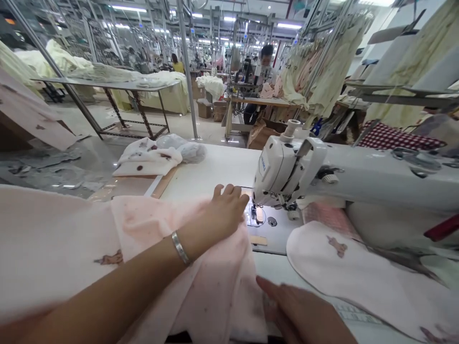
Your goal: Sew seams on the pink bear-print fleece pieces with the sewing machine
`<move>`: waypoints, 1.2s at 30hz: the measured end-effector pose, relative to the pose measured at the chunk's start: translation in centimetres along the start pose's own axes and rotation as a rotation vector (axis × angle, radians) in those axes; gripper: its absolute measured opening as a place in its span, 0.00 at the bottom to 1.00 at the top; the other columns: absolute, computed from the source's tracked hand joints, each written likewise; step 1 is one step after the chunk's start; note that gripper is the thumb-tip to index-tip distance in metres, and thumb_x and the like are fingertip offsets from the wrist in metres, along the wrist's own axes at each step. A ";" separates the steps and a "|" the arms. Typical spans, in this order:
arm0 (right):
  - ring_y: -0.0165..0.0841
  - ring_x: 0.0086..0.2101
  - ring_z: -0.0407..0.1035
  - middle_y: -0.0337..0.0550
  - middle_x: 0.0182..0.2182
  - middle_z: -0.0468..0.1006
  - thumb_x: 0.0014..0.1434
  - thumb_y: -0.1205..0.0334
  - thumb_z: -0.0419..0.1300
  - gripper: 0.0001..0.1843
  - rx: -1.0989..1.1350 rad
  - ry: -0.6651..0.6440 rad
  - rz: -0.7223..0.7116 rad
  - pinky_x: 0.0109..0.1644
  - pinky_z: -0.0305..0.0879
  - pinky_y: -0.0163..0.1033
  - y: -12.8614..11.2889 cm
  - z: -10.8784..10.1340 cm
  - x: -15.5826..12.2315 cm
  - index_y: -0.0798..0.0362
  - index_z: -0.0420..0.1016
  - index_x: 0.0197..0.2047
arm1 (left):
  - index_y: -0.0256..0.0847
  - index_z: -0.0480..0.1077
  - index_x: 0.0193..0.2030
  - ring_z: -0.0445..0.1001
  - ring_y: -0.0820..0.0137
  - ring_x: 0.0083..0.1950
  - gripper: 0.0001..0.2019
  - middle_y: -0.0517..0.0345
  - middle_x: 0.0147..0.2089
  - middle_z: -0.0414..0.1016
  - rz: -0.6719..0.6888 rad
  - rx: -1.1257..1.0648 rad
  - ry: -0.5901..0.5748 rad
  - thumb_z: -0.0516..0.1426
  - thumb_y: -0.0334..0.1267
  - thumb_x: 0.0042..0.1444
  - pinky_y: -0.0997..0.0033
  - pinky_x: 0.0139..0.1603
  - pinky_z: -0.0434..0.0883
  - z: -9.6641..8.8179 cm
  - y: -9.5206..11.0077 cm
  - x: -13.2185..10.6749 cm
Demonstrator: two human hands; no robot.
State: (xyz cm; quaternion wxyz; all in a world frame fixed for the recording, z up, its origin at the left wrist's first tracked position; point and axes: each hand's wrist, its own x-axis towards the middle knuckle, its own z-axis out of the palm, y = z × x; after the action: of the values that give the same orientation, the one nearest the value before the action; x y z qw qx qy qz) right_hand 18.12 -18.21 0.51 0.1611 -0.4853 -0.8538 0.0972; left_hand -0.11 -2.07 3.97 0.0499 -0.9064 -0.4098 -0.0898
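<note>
A pink printed fabric piece (186, 267) spreads across the sewing table from the lower left up to the machine. My left hand (227, 208), with a silver bangle (180, 248) on its wrist, presses down on this cloth just left of the presser foot (256, 215). My right hand (301, 315) is blurred at the bottom edge, its fingers touching the cloth's right side. The white industrial sewing machine (287, 172) stands to the right of both hands. Its needle area is lit, and the cloth's edge lies close to it.
A rounded pale pink fabric panel (358, 272) lies right of the cloth, and a folded stack of printed fabric (147, 160) sits beyond the machine's left side. Farther off are a metal table (107, 83), hanging garments (304, 71), and a co-worker at another machine (263, 69).
</note>
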 end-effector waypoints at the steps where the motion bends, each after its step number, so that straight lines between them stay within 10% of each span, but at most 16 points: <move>1: 0.34 0.27 0.71 0.39 0.28 0.76 0.60 0.67 0.49 0.23 -0.057 -0.007 -0.039 0.28 0.65 0.36 0.3 -0.3 1.4 0.47 0.59 0.59 | 0.37 0.66 0.40 0.63 0.59 0.45 0.09 0.49 0.42 0.67 -0.042 -0.007 0.020 0.53 0.27 0.51 0.56 0.45 0.60 -0.4 0.3 -0.5; 7: 0.33 0.32 0.71 0.36 0.32 0.75 0.56 0.73 0.53 0.17 -0.198 -0.289 -0.065 0.32 0.59 0.36 2.7 -2.3 7.8 0.44 0.70 0.44 | 0.36 0.64 0.49 0.61 0.57 0.56 0.13 0.46 0.54 0.65 0.080 -0.117 -0.063 0.52 0.38 0.59 0.54 0.53 0.61 0.3 3.4 -5.9; 11: 0.31 0.31 0.69 0.36 0.33 0.74 0.58 0.71 0.52 0.20 -0.332 -0.214 -0.102 0.29 0.53 0.34 4.5 -2.4 10.1 0.44 0.64 0.52 | 0.36 0.58 0.58 0.54 0.55 0.63 0.22 0.44 0.63 0.58 0.142 -0.133 -0.085 0.48 0.48 0.62 0.45 0.62 0.50 0.8 4.4 -8.4; 18: 0.33 0.22 0.66 0.42 0.24 0.74 0.62 0.64 0.47 0.11 -0.493 -0.113 0.035 0.23 0.40 0.36 7.2 -2.1 9.5 0.53 0.71 0.37 | 0.44 0.54 0.62 0.46 0.55 0.67 0.27 0.46 0.67 0.50 0.166 -0.296 -0.141 0.45 0.55 0.61 0.40 0.61 0.45 1.0 2.4 -6.8; 28: 0.38 0.30 0.70 0.50 0.31 0.77 0.61 0.62 0.49 0.13 -0.486 0.017 0.124 0.30 0.58 0.39 8.8 -2.5 9.8 0.51 0.74 0.38 | 0.40 0.53 0.63 0.48 0.52 0.66 0.29 0.39 0.66 0.50 0.218 -0.240 -0.095 0.43 0.56 0.61 0.43 0.59 0.50 2.3 0.8 -3.5; 36: 0.35 0.28 0.69 0.46 0.29 0.76 0.59 0.61 0.52 0.10 -0.441 0.037 0.128 0.29 0.59 0.38 10.4 -1.1 9.2 0.48 0.74 0.39 | 0.38 0.69 0.34 0.64 0.70 0.36 0.12 0.58 0.35 0.69 0.473 -0.212 0.084 0.47 0.32 0.63 0.60 0.55 0.59 2.8 1.4 -3.8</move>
State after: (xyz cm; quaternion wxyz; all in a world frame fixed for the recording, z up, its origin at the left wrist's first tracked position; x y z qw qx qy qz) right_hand 22.42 -5.03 -0.14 0.0603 -0.5638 -0.8187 -0.0905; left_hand -1.20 -5.28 0.39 -0.0091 -0.9726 -0.1724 -0.1555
